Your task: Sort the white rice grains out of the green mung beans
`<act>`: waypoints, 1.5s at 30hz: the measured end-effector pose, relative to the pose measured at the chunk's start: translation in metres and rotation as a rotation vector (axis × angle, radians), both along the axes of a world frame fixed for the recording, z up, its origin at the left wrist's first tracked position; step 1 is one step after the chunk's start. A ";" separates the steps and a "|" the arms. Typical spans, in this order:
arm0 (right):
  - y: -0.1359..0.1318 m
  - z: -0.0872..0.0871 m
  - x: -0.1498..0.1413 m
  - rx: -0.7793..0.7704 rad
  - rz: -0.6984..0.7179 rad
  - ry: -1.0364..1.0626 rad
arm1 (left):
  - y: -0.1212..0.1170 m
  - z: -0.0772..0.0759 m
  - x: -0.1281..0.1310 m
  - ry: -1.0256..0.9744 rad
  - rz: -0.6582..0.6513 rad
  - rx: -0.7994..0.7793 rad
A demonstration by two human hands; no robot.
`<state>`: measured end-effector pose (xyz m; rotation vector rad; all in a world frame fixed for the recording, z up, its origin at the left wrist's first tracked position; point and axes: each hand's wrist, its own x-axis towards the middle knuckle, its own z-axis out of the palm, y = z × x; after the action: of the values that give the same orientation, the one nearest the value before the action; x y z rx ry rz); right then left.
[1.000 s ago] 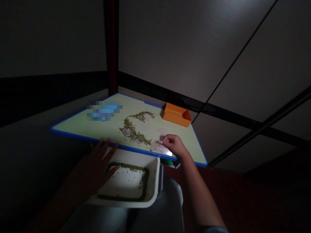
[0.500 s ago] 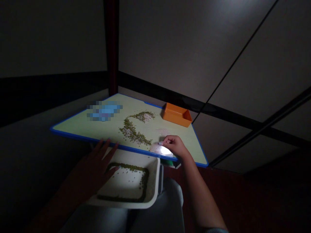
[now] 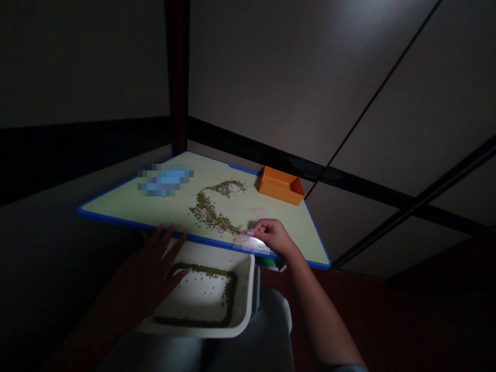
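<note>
The right hand point(image 3: 271, 236), fingers pinched closed on a clear sheet point(image 3: 252, 245) at the table's point(image 3: 287, 219) near edge, is nearer the beans point(image 3: 209, 213), which lie at ten o'clock from it; their near strand runs from ten to four, its lower end just beside the sheet. The left hand point(image 3: 149, 266) is spread wide, holding nothing visible, with the tub point(image 3: 243, 323) towards its four o'clock.

Looks dim, with a soft glow point(image 3: 380, 13) at one o'clock on a pale, seamed wall point(image 3: 256, 77). Turns a corner at a dark red post point(image 3: 179, 67) at eleven o'clock, shows black banding point(image 3: 364, 187) toward three, and gives way to a shadowy, reddish floor point(image 3: 349, 305) between four and five.
</note>
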<state>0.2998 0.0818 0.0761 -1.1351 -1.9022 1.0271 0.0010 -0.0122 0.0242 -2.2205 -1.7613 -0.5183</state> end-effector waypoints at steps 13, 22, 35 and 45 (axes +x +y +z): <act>0.004 -0.005 -0.003 0.018 -0.101 0.049 | 0.002 -0.002 0.000 0.077 -0.007 -0.004; -0.004 0.000 -0.007 -0.035 -0.083 0.127 | 0.003 -0.013 -0.004 0.007 -0.062 0.089; 0.000 0.000 -0.002 0.097 -0.346 0.356 | 0.014 -0.027 -0.005 -0.044 -0.118 0.211; -0.032 0.005 -0.046 0.408 -0.537 0.527 | 0.020 -0.032 -0.018 0.063 -0.084 0.343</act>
<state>0.2540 0.0496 0.0807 -0.9376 -1.2138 0.5302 -0.0167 0.0075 -0.0076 -2.0500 -1.4287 -0.7020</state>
